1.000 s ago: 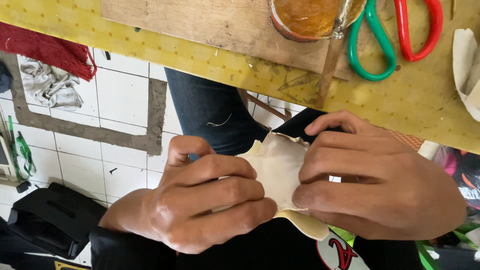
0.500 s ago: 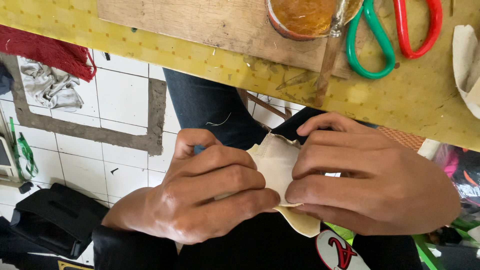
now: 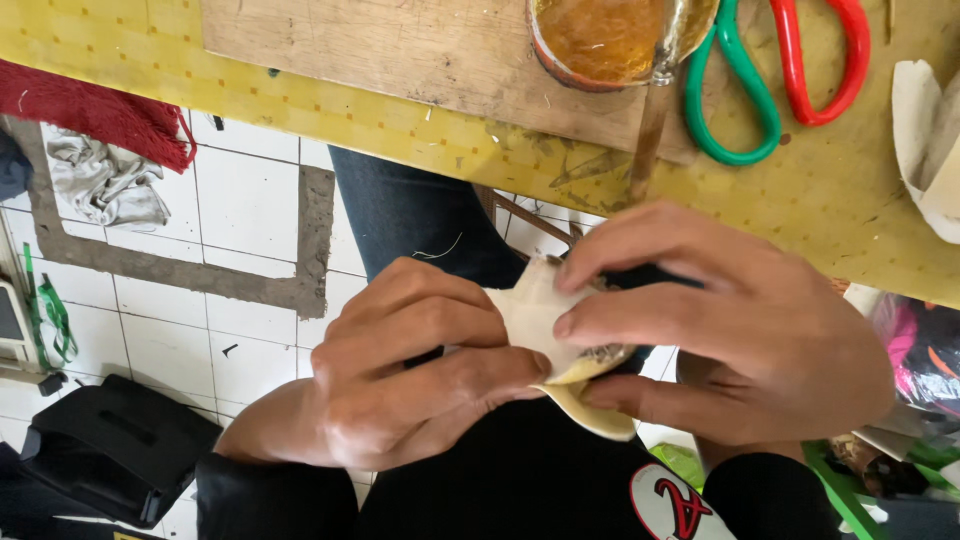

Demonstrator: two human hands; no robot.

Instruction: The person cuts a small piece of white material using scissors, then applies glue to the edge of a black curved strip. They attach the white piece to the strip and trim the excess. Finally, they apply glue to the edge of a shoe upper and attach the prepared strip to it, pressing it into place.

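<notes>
Yellow pegboard bench; soft cream piece

Table edge blocks above hands; scissors, glue tin crowd top; floor left open.

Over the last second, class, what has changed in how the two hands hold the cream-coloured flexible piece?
The right hand has shifted: its fingers now stretch out flatter across the cream-coloured flexible piece, folding it smaller, so less shows. The left hand keeps its grip. The orange-filled bowl and green and red-handled scissors have not moved on the yellow table.
</notes>
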